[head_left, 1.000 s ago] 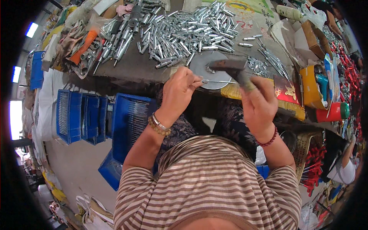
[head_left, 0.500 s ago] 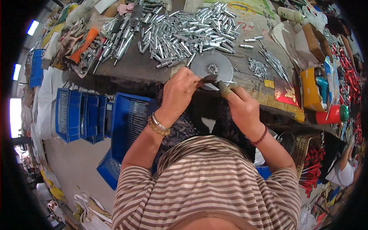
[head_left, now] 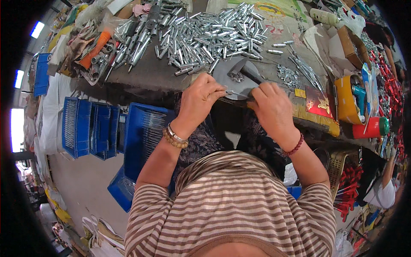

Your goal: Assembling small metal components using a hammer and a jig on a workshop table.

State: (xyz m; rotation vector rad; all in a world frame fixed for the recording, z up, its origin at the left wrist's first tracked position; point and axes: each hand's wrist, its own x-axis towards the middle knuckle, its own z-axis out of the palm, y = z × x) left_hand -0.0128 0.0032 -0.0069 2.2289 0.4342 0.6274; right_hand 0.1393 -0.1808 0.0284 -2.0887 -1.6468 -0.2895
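Metal rod (head_left: pixel 231 92): at the grey disc's (head_left: pixel 222 78) 6 o'clock edge, between our hands, long axis running from 9 toward 4 o'clock.
Left hand (head_left: pixel 199 99): nearer; we pinch the rod's 9 o'clock end.
Right hand (head_left: pixel 273 107): at 3 o'clock, fingers curled by the hammer's (head_left: pixel 252 75) handle; we cannot tell what they grip.
Hammer: head over the disc, handle toward 4 o'clock.
Metal tubes (head_left: pixel 212 36): heaped at 12 o'clock.
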